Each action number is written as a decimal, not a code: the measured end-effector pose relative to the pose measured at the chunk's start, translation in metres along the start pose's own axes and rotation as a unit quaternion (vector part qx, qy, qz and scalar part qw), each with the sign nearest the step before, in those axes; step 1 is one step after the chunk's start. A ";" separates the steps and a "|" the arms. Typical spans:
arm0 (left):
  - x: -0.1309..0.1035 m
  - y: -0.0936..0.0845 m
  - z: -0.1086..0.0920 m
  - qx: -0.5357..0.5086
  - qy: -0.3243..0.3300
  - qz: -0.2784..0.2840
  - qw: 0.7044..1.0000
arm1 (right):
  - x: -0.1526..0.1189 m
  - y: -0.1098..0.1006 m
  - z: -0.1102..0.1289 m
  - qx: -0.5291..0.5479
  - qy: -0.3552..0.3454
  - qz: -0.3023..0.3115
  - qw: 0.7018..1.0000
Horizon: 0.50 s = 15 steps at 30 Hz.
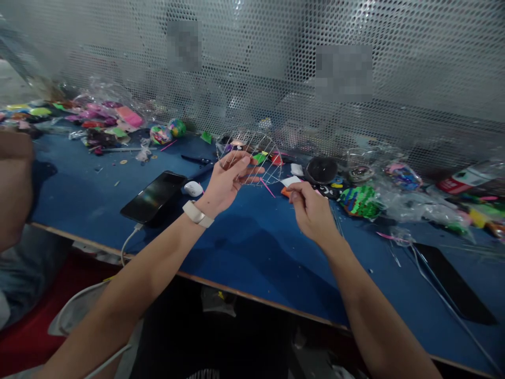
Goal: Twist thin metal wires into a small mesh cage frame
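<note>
My left hand is closed on a round wire grid, thin silvery wires crossing inside a curved rim, held up above the blue table. My right hand pinches a small flat white piece between thumb and fingers, close to the grid's lower right side. Whether the piece touches the wire, I cannot tell. An orange item shows just below the white piece. A thin pink stick lies on the table under the grid. Left of my left hand sits a white rounded lump.
A black phone with a white cable lies at left, another dark phone at right. Along the perforated metal screen are colourful clay pieces, a black bowl, a green striped ball and a bottle. Another person's arm rests at far left.
</note>
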<state>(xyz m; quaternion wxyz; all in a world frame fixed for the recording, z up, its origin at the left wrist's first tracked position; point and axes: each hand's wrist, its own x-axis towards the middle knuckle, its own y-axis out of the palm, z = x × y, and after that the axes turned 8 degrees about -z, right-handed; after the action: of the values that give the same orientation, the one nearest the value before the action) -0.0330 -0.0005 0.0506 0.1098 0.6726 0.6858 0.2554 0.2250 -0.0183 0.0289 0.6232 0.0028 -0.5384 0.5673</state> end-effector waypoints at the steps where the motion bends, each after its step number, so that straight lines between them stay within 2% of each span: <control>1: 0.001 -0.001 0.001 -0.009 -0.009 0.002 1.000 | 0.000 0.000 0.000 -0.002 0.000 0.000 1.000; 8: 0.005 -0.005 0.004 -0.041 -0.057 0.026 0.997 | 0.001 0.000 0.001 -0.005 -0.002 0.002 1.000; 15: 0.004 -0.004 0.007 -0.039 -0.079 0.012 0.996 | 0.000 0.001 -0.001 -0.006 0.008 0.009 1.000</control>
<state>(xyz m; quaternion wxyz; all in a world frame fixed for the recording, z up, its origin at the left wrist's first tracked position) -0.0333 0.0052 0.0435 0.1868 0.6937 0.6566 0.2298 0.2245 -0.0175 0.0280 0.6223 -0.0102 -0.5370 0.5695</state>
